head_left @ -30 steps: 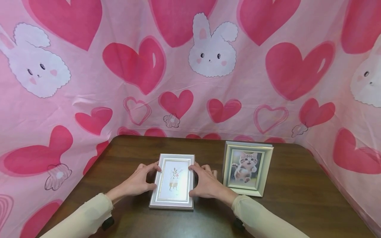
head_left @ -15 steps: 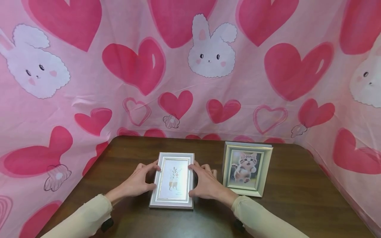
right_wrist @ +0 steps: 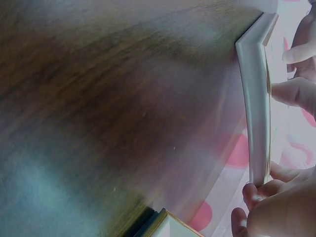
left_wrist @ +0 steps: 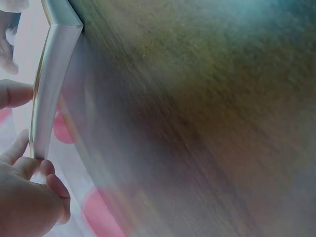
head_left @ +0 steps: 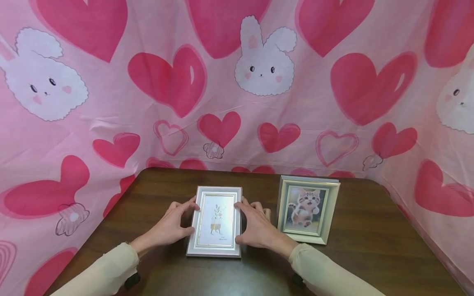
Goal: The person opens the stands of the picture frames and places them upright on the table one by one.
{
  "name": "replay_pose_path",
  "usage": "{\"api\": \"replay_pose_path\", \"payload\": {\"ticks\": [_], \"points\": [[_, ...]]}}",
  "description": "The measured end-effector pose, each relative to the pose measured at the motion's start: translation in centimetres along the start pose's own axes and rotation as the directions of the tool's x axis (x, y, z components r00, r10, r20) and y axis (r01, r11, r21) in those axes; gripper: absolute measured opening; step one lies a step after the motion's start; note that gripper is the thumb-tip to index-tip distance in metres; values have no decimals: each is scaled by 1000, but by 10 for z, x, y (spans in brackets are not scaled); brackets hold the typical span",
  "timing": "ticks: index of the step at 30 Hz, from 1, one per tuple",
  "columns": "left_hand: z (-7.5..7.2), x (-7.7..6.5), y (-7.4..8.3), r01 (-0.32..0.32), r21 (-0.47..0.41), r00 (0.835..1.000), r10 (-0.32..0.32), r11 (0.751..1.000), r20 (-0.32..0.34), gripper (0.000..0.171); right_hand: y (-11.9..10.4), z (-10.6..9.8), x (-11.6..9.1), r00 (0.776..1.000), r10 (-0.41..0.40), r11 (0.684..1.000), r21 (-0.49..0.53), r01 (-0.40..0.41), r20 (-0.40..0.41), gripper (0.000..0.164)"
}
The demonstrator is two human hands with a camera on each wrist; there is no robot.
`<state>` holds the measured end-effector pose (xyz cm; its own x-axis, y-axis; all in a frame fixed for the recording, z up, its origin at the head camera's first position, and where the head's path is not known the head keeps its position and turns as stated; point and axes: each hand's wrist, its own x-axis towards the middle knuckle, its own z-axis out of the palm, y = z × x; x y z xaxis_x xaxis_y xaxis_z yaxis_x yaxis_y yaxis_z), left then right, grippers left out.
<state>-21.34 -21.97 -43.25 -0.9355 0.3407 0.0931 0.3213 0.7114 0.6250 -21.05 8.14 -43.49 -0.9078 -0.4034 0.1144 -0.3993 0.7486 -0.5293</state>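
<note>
Forearms [head_left: 100, 271] angled inward | left hand [head_left: 168, 226], right hand [head_left: 258, 228] opposed | fingers [head_left: 188, 232] gripping both sides of framed picture [head_left: 216, 222]

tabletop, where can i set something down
Bare tabletop runs from the kitten picture frame to the right edge, and from the left hand to the left edge. Crowded: between that frame and the plant picture frame, around the right hand.

The left arm [head_left: 98, 271] and right arm [head_left: 331, 271] are reaching forward. The left hand [head_left: 170, 225] and right hand [head_left: 258, 227] are gripping, thumbs [head_left: 187, 232] spreading from index fingers [head_left: 191, 204]; the other fingers [left_wrist: 58, 191], partly hidden, seem to be curling.
</note>
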Motion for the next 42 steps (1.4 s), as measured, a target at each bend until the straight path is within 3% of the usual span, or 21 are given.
{"api": "replay_pose_path", "payload": {"ticks": [42], "points": [[6,-10,8,-48,14,995,49,999,-88,63,-1,-2,-5,998,-32,998,-60,29,-52,96]]}}
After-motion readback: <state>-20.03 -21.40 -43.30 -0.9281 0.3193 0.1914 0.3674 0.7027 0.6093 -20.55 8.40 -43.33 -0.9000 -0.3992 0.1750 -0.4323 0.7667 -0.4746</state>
